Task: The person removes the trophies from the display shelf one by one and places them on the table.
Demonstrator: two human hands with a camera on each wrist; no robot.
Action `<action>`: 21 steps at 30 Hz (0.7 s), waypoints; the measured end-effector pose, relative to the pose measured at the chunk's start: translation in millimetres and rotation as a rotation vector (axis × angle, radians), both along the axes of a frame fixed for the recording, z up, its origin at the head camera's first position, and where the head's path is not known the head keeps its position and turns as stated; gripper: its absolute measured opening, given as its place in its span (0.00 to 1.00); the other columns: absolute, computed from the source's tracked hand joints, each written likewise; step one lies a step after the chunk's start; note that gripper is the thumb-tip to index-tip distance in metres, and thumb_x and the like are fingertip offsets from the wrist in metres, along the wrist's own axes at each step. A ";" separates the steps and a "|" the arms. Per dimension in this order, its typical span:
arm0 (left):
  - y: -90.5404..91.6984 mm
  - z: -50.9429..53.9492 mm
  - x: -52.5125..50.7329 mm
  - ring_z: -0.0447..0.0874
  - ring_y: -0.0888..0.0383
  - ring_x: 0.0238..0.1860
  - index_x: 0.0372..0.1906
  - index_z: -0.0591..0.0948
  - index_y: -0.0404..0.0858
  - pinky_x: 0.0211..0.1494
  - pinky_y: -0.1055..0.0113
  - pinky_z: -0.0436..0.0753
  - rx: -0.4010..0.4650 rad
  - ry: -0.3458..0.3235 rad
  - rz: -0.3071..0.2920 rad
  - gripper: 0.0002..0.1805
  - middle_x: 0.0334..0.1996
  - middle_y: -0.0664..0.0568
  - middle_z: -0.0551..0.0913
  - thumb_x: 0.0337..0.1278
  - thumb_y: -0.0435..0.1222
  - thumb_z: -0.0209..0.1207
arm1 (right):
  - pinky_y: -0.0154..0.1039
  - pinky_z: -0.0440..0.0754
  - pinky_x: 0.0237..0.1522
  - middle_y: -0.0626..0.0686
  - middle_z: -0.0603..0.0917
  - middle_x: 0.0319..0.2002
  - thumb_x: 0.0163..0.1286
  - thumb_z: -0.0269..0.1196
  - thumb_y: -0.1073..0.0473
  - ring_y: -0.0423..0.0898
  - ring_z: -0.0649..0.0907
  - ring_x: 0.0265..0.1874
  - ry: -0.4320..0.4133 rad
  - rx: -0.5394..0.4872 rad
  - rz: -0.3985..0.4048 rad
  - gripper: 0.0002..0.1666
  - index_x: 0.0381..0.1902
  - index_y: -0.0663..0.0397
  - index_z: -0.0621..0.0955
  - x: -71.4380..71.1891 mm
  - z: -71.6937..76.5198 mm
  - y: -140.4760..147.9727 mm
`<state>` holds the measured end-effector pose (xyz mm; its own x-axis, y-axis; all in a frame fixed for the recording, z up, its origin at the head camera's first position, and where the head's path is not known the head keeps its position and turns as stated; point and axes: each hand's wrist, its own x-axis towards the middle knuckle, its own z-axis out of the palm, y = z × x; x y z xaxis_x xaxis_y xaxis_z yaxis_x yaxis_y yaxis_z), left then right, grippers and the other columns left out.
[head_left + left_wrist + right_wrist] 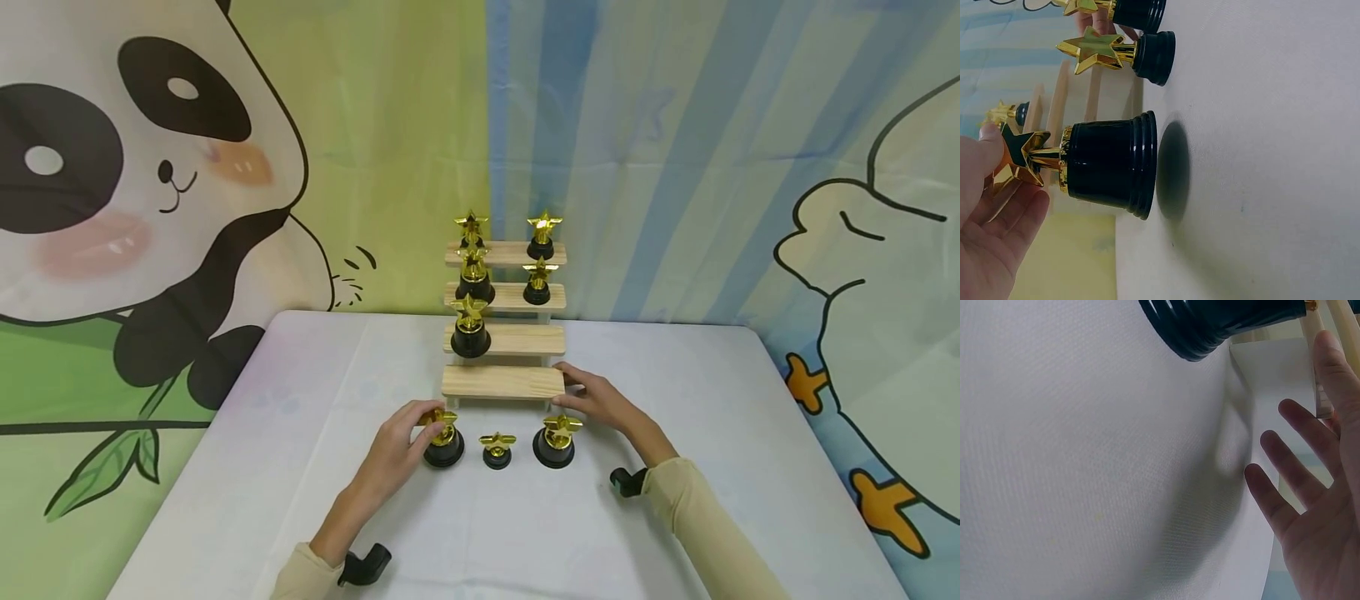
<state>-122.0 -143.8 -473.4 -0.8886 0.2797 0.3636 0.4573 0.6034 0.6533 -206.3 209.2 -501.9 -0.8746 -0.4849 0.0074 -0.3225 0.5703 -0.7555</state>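
Observation:
The left hand point(401, 442) pinches the gold star of a black-based trophy point(444, 450) at the front left. In the left wrist view, thumb and fingers of that hand point(997, 212) hold the star of the upright trophy point(1107, 164), a shadow beside its base; whether it touches the table I cannot tell. The right hand point(600, 400) grips the right end of the lowest board of a wooden stepped stand point(502, 382). In the right wrist view that hand point(1329, 512) has thumb and a finger at the board, the other fingers spread.
A small trophy point(497, 452) and a larger one point(553, 448) stand before the stand. Several trophies occupy its upper steps, one on the third board down point(470, 333). A white cloth covers the table point(300, 483); a printed curtain point(405, 167) hangs behind.

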 end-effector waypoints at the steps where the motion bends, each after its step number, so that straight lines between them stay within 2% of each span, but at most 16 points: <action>1: -0.8 -1.1 0.1 0.82 0.62 0.45 0.54 0.80 0.37 0.48 0.65 0.85 0.001 0.003 0.000 0.17 0.45 0.55 0.83 0.60 0.36 0.63 | 0.52 0.80 0.58 0.59 0.80 0.58 0.68 0.63 0.50 0.57 0.79 0.58 -0.001 0.001 -0.001 0.33 0.67 0.53 0.68 0.0 0.0 -0.2; 9: -4.7 -5.3 1.3 0.83 0.61 0.46 0.54 0.80 0.38 0.49 0.65 0.84 0.001 0.015 -0.008 0.17 0.46 0.55 0.84 0.61 0.37 0.62 | 0.52 0.80 0.58 0.59 0.79 0.59 0.68 0.63 0.49 0.58 0.79 0.59 -0.006 0.002 -0.001 0.34 0.68 0.53 0.67 0.5 -0.8 -1.8; 16: -4.2 -8.8 3.1 0.83 0.61 0.46 0.53 0.80 0.37 0.49 0.65 0.85 0.012 -0.019 0.011 0.17 0.45 0.55 0.83 0.59 0.35 0.64 | 0.53 0.80 0.58 0.58 0.79 0.59 0.68 0.63 0.49 0.57 0.79 0.58 -0.006 -0.002 -0.005 0.34 0.67 0.53 0.68 -0.2 -3.5 -1.8; 21: -3.1 -13.0 3.6 0.82 0.61 0.45 0.52 0.80 0.37 0.48 0.64 0.85 0.027 -0.030 0.002 0.16 0.45 0.55 0.83 0.59 0.35 0.64 | 0.51 0.81 0.57 0.58 0.80 0.58 0.68 0.64 0.51 0.57 0.79 0.58 0.000 0.001 -0.013 0.32 0.67 0.53 0.69 -1.0 -3.4 0.1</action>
